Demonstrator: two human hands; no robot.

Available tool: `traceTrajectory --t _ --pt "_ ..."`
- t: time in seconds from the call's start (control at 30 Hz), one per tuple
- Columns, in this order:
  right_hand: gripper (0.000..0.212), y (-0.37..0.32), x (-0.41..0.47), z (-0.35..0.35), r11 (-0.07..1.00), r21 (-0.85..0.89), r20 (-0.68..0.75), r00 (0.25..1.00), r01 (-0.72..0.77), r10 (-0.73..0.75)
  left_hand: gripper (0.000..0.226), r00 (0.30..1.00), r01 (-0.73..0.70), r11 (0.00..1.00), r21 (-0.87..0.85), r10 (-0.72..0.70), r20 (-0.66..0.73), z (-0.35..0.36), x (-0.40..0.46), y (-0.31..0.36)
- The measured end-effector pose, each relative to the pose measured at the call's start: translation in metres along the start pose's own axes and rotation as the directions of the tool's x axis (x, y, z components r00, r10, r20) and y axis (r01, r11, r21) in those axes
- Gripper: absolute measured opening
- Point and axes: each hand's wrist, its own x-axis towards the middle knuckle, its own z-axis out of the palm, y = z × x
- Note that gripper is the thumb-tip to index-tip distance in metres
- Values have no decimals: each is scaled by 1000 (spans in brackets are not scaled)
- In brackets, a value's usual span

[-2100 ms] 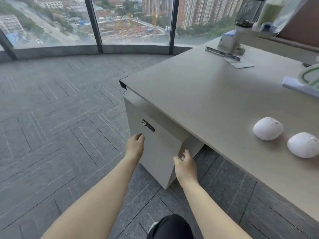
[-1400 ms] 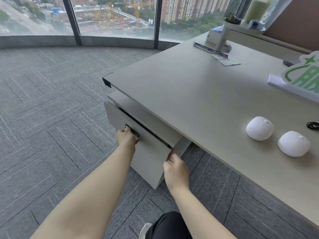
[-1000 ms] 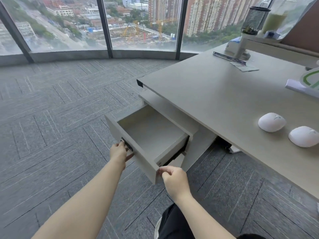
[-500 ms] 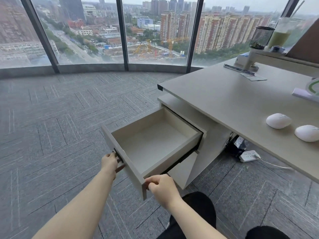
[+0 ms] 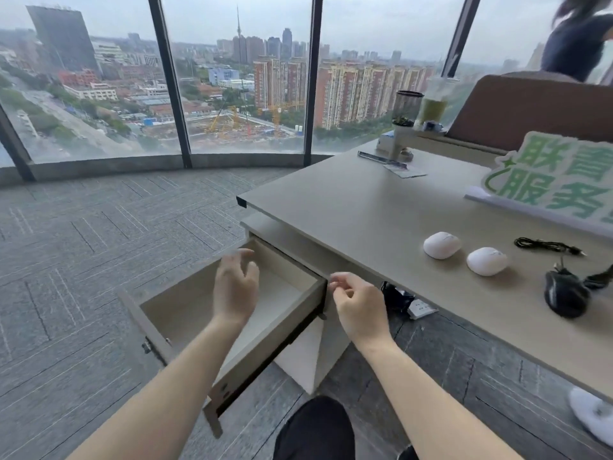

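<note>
- Left grip hovers over the open drawer, fingers loose and spread, holding nothing; its fingertips are blurred.
- Right grip hangs just beside the drawer's far right corner, fingers loosely curled, holding nothing.
- Left forearm covers part of the drawer's floor and near wall; the front panel shows edge-on, so its lock fitting is hard to make out.
- Green sign is cut off at the right edge.
- Drawer stands pulled well out from under the counter, pale beige with a lighter inner floor.
</note>
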Motion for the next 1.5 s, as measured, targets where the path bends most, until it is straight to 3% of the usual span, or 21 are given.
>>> traceTrajectory --t 0.1,0.17,0.33,0.4,0.57,0.77,0.9,1.0,1.1,1.17,1.3,1.4,1.5 --pt "38 21 33 -66 993 -120 -276 961 -21 -13 28 964 -114 992 -58 125 236 69 1 60" --pt "43 44 55 -108 971 -221 -380 925 -97 6 31 913 -164 985 -60 174 369 114 0 93" --pt "63 100 98 -178 801 -473 -343 914 -367 216 49 762 -295 955 6 231 605 214 0 149" --pt "65 112 109 -191 755 -510 -296 908 -413 296 56 733 -305 952 29 215 645 246 1 160" --pt "54 126 124 -202 697 -616 -222 929 -368 295 62 654 -469 873 136 239 718 295 3 174" --pt "28 137 122 -203 728 -585 -296 930 -356 217 49 745 -506 842 187 319 586 305 0 176" --pt "38 127 113 -198 795 -538 -297 946 -280 132 63 803 -404 910 95 302 513 272 1 166" --pt "49 82 103 -169 912 -394 -290 957 -112 -8 65 902 -283 959 -28 276 333 217 15 142" --pt "51 21 85 -112 959 -242 -166 968 146 -189 63 978 -136 990 -22 138 154 151 35 96" --pt "51 -8 75 -62 964 -124 -22 971 235 -239 59 995 -20 999 43 16 97 107 47 56" --pt "53 -23 71 40 983 -71 237 960 170 -149 61 954 232 913 334 -281 106 44 66 -37" --pt "55 -20 78 105 981 -168 397 918 93 -19 68 882 364 803 472 -460 102 19 69 -97" --pt "56 -9 93 158 947 -318 490 863 46 123 69 836 402 732 550 -538 106 17 73 -139"
